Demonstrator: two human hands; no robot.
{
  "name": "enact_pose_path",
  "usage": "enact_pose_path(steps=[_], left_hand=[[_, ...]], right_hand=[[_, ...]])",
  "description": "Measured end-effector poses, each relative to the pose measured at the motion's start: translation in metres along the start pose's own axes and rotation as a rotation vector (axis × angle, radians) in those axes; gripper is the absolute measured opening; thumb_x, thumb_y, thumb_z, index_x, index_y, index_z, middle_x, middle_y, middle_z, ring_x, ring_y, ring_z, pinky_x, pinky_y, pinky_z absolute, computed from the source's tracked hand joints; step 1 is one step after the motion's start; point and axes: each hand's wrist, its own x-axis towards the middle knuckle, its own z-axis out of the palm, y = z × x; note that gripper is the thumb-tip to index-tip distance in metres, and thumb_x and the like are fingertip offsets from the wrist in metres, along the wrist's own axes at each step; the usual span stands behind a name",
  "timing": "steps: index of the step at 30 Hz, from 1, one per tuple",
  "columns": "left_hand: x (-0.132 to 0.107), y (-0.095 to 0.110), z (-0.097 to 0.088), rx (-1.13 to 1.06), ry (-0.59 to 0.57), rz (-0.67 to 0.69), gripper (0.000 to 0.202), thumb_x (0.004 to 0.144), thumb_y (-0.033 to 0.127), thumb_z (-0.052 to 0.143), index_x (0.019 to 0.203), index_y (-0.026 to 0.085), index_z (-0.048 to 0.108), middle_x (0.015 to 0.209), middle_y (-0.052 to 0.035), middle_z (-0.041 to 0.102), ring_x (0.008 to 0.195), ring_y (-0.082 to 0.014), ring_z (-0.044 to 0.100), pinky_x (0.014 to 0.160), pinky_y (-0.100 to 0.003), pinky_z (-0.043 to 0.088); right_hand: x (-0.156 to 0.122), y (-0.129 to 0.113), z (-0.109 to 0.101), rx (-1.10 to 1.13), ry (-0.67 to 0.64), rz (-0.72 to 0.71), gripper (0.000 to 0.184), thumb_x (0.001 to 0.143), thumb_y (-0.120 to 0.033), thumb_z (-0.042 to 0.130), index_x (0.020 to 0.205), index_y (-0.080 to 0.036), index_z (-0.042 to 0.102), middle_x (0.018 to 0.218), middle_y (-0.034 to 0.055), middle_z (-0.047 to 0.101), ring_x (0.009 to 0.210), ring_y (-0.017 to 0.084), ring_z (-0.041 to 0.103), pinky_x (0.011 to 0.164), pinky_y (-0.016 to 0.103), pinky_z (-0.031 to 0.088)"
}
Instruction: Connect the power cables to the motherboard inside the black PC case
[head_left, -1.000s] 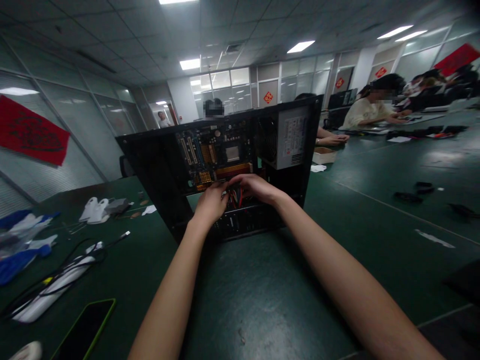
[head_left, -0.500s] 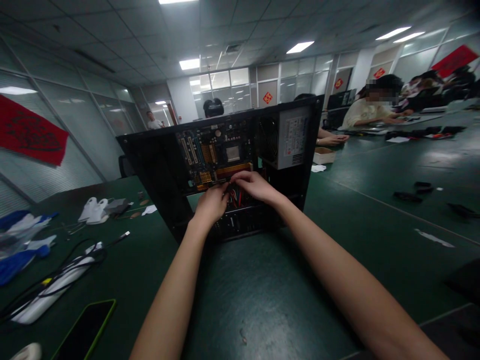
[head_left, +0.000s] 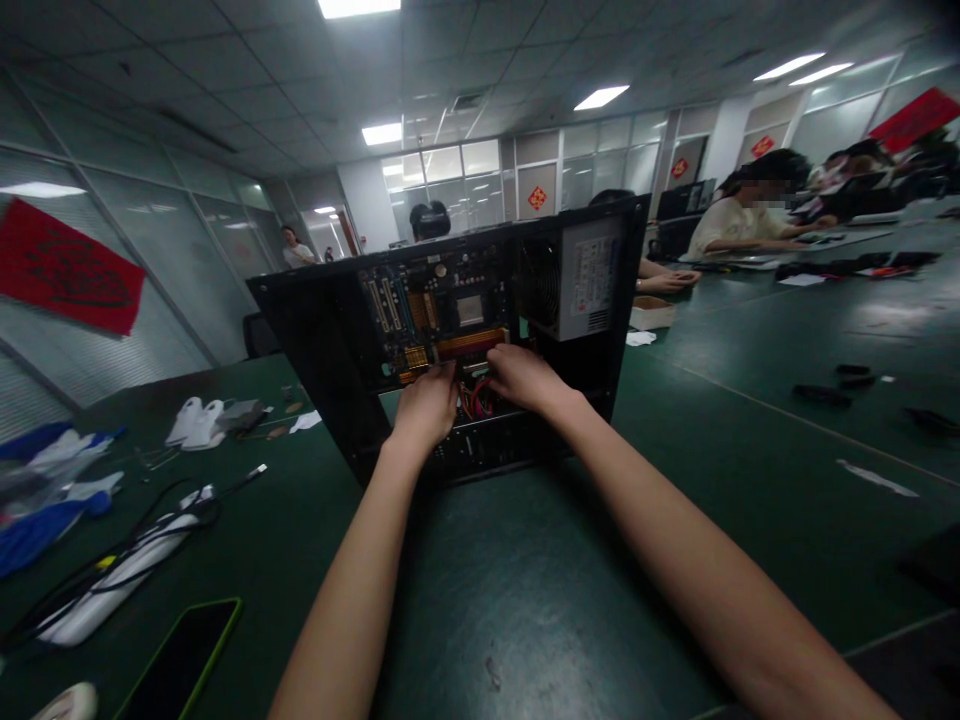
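Observation:
An open black computer case (head_left: 322, 345) stands on the green table, its inside facing me. Within it are a motherboard (head_left: 435, 290) and a silver power supply (head_left: 589, 280) at upper right. My left hand (head_left: 426, 405) is at the board's lower edge, fingers curled together. To its right, my right hand (head_left: 523, 376) is closed just below the orange and red memory slots (head_left: 476, 342). What either hand grips is hidden by the fingers. A bundle of red and dark cables (head_left: 478, 398) shows between the hands.
Left on the table (head_left: 480, 580) lie a white power strip (head_left: 127, 575) with black cable, a green-edged phone (head_left: 180, 660), and plastic bags (head_left: 52, 495). A small open box (head_left: 651, 313) stands right of the case. A person (head_left: 750, 220) sits farther right.
My right hand has moved slightly right, away from my left hand, and more of the cables shows between them. My left hand has stayed at the board's lower edge.

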Motion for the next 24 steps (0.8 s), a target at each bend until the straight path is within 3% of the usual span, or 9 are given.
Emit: enact_pose_path(steps=[7,14,17,20,24], left_hand=[[0.004,0.000,-0.002,0.045,-0.085,-0.007,0.035,0.097,0.033,0.048,0.126,0.021,0.064,0.121,-0.0127,0.068,0.106,-0.0293,0.067,0.084,-0.037,0.053],[0.004,-0.005,0.003,-0.021,-0.026,0.041,0.043,0.100,0.027,0.043,0.140,0.017,0.055,0.126,-0.0140,0.065,0.113,-0.0270,0.063,0.091,-0.035,0.051],[0.016,-0.008,0.008,0.053,0.023,0.127,0.036,0.099,0.025,0.045,0.128,0.017,0.064,0.125,-0.0144,0.062,0.115,-0.0271,0.059,0.094,-0.035,0.049],[0.038,-0.011,0.012,0.082,-0.030,0.176,0.032,0.099,0.024,0.045,0.121,0.018,0.068,0.118,-0.0135,0.063,0.108,-0.0248,0.063,0.093,-0.035,0.049],[0.055,-0.013,0.012,-0.015,-0.016,0.112,0.029,0.095,0.028,0.055,0.121,0.026,0.068,0.122,-0.0073,0.068,0.113,-0.0226,0.064,0.094,-0.032,0.049]], right_hand=[[-0.002,0.018,0.005,0.087,-0.023,0.049,0.023,0.086,-0.017,0.060,0.108,-0.016,0.068,0.114,0.0115,0.068,0.108,0.025,0.062,0.083,0.029,0.044],[0.001,0.013,0.007,0.125,0.004,0.106,0.023,0.086,-0.021,0.061,0.107,-0.019,0.071,0.113,0.0096,0.070,0.105,0.024,0.064,0.079,0.028,0.045],[0.001,0.012,0.006,0.130,0.006,0.118,0.023,0.084,-0.020,0.061,0.104,-0.019,0.072,0.112,0.0095,0.070,0.103,0.024,0.065,0.078,0.028,0.045],[0.002,0.012,0.007,0.129,0.021,0.120,0.021,0.084,-0.020,0.061,0.102,-0.019,0.072,0.111,0.0097,0.071,0.101,0.024,0.066,0.076,0.028,0.045],[0.005,0.012,0.008,0.139,0.023,0.142,0.020,0.087,-0.025,0.060,0.103,-0.019,0.071,0.111,0.0104,0.071,0.101,0.024,0.066,0.076,0.029,0.046]])
